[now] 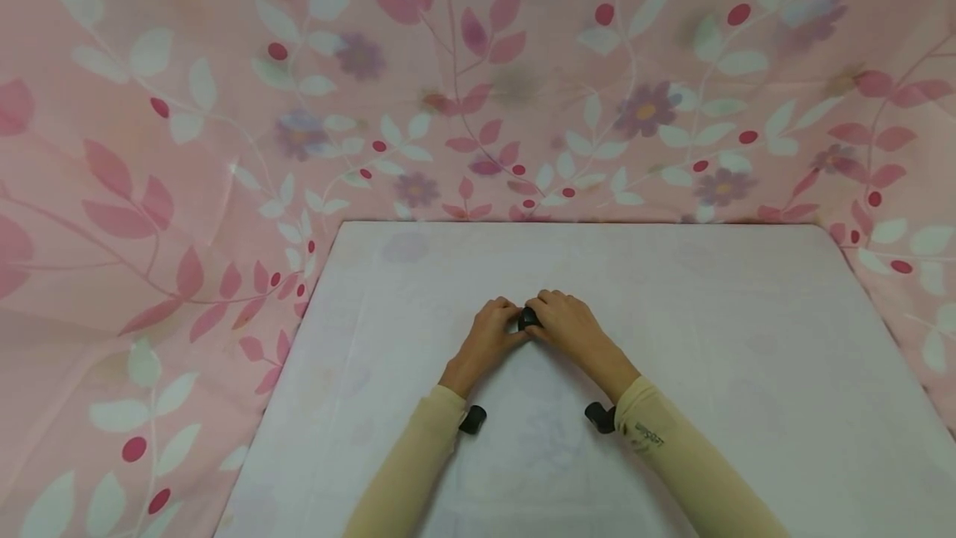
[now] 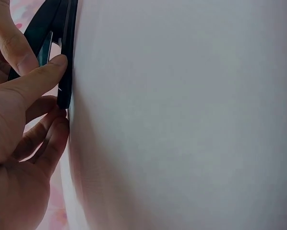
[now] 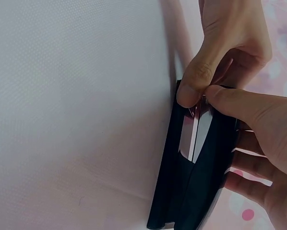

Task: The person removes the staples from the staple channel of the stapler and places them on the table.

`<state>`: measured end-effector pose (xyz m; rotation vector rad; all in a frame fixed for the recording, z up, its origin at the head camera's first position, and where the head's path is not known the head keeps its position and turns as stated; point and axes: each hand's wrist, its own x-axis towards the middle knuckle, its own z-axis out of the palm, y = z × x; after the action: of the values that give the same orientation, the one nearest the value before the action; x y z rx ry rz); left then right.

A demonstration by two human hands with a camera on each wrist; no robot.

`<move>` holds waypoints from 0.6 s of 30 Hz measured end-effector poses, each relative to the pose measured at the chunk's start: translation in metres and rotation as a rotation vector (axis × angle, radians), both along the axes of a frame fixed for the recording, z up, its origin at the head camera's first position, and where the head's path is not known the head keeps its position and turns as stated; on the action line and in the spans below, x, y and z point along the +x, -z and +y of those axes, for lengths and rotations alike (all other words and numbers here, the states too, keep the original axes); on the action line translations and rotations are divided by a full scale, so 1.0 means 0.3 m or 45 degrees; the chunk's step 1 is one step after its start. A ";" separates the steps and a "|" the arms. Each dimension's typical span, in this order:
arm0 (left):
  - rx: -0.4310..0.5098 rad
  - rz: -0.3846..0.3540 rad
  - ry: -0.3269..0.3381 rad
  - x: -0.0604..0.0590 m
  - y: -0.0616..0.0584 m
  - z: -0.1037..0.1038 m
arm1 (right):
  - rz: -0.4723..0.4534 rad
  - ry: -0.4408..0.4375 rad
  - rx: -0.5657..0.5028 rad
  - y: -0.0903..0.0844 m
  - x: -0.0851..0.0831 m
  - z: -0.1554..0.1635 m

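A small black clip-like object point(image 1: 528, 318) lies at the middle of the white table point(image 1: 709, 339), and both hands meet over it. My left hand point(image 1: 489, 330) pinches its left side; in the left wrist view the thumb point(image 2: 42, 79) presses on the object's thin dark edge point(image 2: 65, 72) with fingers curled beneath. My right hand point(image 1: 568, 324) grips the right side. In the right wrist view the black object point(image 3: 196, 187) shows two shiny strips, with the right thumb point(image 3: 244, 106) and a left fingertip point(image 3: 191, 93) pinching at its top. Most of the object is hidden in the head view.
A pink cloth with leaf and flower print point(image 1: 187, 148) hangs behind the table and drapes down both sides. The table's far edge point(image 1: 582, 223) runs just beyond the hands. Small black camera mounts point(image 1: 472, 419) point(image 1: 600, 417) sit on both wrists.
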<state>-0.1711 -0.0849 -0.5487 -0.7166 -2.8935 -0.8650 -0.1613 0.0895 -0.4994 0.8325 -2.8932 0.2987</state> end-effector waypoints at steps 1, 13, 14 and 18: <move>0.016 -0.006 0.002 -0.001 0.000 0.000 | -0.006 0.002 0.000 0.000 -0.001 0.000; 0.044 -0.023 0.037 -0.011 -0.005 0.003 | -0.021 -0.004 -0.015 -0.005 -0.006 0.003; 0.038 -0.015 0.039 -0.013 -0.005 0.003 | -0.025 -0.002 -0.018 -0.004 -0.008 0.004; 0.019 0.008 0.047 -0.017 0.001 0.006 | -0.058 0.022 -0.016 -0.007 -0.011 0.009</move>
<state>-0.1763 -0.0831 -0.5489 -0.7729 -2.8741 -0.8853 -0.1647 0.0924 -0.4973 0.8082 -2.9353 0.3383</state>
